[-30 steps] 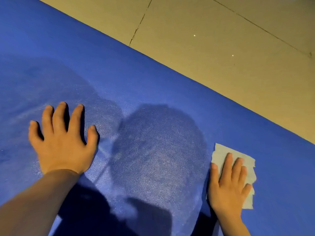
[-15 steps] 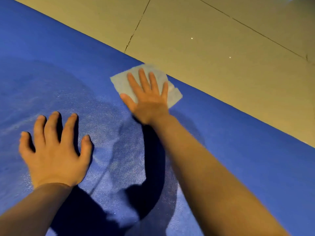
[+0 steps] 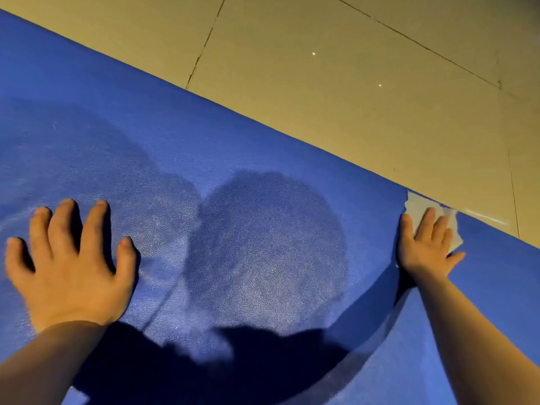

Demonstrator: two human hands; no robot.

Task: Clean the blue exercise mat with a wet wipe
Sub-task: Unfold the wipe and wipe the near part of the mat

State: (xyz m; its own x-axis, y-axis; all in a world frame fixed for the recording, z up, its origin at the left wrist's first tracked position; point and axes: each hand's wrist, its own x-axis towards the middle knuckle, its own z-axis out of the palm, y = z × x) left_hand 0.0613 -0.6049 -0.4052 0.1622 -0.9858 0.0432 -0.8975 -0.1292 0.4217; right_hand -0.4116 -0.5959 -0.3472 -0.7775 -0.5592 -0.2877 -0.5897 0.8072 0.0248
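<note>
The blue exercise mat [image 3: 263,135] fills most of the view and runs diagonally, with darker damp patches across its middle. My left hand [image 3: 70,264] lies flat on the mat at the left, fingers spread and straight. My right hand [image 3: 426,244] presses a pale wet wipe [image 3: 418,204] flat against the mat at its far edge on the right. The fingers lie straight on top of the wipe, which shows beyond the fingertips and to their right.
Beige floor tiles [image 3: 350,83] with dark grout lines lie beyond the mat's far edge. Shadows of my arms and head fall on the lower part of the mat.
My right hand swept the wipe from the mat's far edge at the centre over to the right, still along the far edge. My left hand stayed flat in place.
</note>
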